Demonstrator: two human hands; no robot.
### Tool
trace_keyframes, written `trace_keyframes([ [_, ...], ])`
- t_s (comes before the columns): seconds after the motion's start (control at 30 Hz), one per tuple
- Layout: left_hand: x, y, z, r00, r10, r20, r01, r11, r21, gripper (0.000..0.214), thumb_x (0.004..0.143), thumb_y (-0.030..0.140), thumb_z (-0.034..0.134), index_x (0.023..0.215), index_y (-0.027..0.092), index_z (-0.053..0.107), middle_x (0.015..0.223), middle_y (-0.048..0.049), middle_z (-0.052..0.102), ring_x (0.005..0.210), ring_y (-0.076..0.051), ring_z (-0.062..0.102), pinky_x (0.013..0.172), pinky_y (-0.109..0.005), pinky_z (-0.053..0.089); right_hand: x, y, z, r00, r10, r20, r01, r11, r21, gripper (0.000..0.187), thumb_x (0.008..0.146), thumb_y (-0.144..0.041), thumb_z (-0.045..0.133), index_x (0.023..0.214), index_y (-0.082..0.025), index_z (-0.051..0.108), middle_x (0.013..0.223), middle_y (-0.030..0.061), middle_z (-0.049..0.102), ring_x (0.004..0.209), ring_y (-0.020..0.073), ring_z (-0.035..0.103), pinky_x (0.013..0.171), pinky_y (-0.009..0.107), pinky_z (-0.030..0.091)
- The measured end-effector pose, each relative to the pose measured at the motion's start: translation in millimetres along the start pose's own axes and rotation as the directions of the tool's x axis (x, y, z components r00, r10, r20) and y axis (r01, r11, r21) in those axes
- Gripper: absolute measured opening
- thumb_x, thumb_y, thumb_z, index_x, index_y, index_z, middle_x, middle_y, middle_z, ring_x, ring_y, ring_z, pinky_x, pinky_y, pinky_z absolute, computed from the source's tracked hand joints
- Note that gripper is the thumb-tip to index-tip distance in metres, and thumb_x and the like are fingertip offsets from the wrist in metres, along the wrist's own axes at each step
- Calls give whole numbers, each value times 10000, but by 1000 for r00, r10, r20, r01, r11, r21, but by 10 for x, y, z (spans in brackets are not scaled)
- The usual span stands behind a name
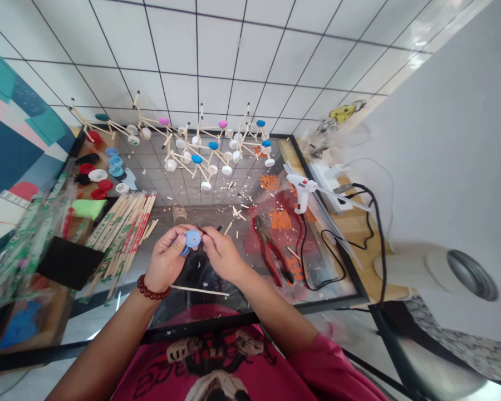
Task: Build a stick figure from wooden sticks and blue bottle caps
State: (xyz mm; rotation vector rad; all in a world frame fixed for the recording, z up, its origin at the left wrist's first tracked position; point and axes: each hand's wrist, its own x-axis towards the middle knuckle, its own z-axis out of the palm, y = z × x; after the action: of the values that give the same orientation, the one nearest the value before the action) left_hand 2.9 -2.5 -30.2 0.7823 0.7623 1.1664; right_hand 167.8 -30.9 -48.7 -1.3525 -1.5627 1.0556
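Observation:
My left hand point(170, 253) is closed around blue bottle caps, with one light blue bottle cap point(193, 238) facing up between thumb and fingers. Close beside its right edge, my right hand point(219, 249) pinches something small and dark that I cannot make out. Both hands are above the glass tabletop point(167, 316). A single thin wooden stick point(200, 290) lies below them, and short cut stick pieces point(237, 213) are scattered beyond. Along the back stand several small tricycle-like models point(200, 139) made of sticks with white caps as wheels and coloured caps on top.
Wrapped disposable chopsticks point(123, 228) and a black square sheet point(69, 263) lie at left. Loose red, white and blue caps point(98, 175) sit behind them. Red-handled pliers point(271, 253) and a white glue gun point(303, 192) with its black cord point(304, 253) are at right.

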Motion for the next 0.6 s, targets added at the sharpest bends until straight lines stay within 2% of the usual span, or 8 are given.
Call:
trace_keyframes([
  [0.1, 24, -39, -37, 995, -96, -29, 93, 991, -96, 331, 750, 446, 1001, 830, 183, 816, 980, -60, 788, 776, -150, 693, 747, -287, 608, 25, -4, -35, 996, 17, -90, -9, 997, 79, 286, 1069, -418, 542, 1282, -276, 671, 973, 31, 770, 879, 225, 720, 858, 355, 583],
  [0.17, 56, -59, -84, 981, -185, -53, 174, 971, -165, 313, 747, 415, 1007, 846, 191, 812, 986, -51, 799, 830, -162, 720, 758, -279, 628, 19, -13, -57, 993, 14, -120, -5, 997, 78, 421, 1035, -427, 631, 1425, -268, 616, 1019, 40, 786, 909, 233, 735, 904, 377, 595],
  [0.23, 81, -78, -124, 958, -281, -60, 264, 944, -196, 288, 735, 351, 1016, 822, 181, 801, 918, -38, 793, 797, -150, 718, 724, -253, 627, 3, -16, -61, 996, 8, -93, -3, 999, 53, 582, 969, -456, 751, 1495, -271, 585, 989, 35, 789, 856, 234, 739, 890, 384, 608],
  [0.27, 88, -87, -135, 945, -322, -61, 305, 932, -194, 277, 726, 313, 1021, 803, 172, 795, 872, -31, 784, 755, -138, 705, 696, -236, 619, -4, -13, -55, 997, 1, -75, 2, 999, 42, 617, 930, -462, 798, 1485, -276, 601, 987, 35, 793, 845, 235, 743, 884, 386, 614],
  [0.33, 89, -97, -135, 928, -369, -56, 354, 917, -182, 261, 722, 262, 1018, 781, 157, 787, 814, -24, 769, 691, -121, 679, 640, -216, 598, -5, 0, -39, 997, -16, -70, 19, 999, 50, 533, 896, -461, 818, 1377, -277, 679, 1024, 46, 806, 889, 243, 761, 905, 391, 619],
  [0.43, 83, -79, -108, 919, -394, -22, 379, 898, -221, 263, 823, 356, 956, 826, 148, 795, 844, -49, 775, 700, -142, 689, 629, -243, 607, 20, 24, -27, 995, -3, -97, 20, 985, 171, 367, 940, -473, 735, 1236, -257, 732, 1077, 53, 806, 983, 238, 767, 945, 385, 614],
  [0.53, 98, -20, -98, 904, -427, 32, 416, 858, -300, 393, 934, 518, 828, 942, 126, 809, 946, -118, 792, 824, -210, 751, 742, -331, 663, 49, 39, -38, 994, 83, -66, -57, 944, 326, 422, 972, -567, 685, 1246, -249, 733, 989, 35, 782, 933, 226, 753, 830, 348, 620],
  [0.6, 113, 14, -103, 900, -430, 64, 427, 843, -327, 432, 949, 537, 802, 1006, 109, 809, 1025, -157, 796, 931, -250, 772, 832, -378, 674, 60, 46, -43, 993, 114, -34, -96, 936, 338, 440, 984, -601, 664, 1231, -247, 750, 906, 24, 763, 875, 223, 743, 756, 330, 609],
])
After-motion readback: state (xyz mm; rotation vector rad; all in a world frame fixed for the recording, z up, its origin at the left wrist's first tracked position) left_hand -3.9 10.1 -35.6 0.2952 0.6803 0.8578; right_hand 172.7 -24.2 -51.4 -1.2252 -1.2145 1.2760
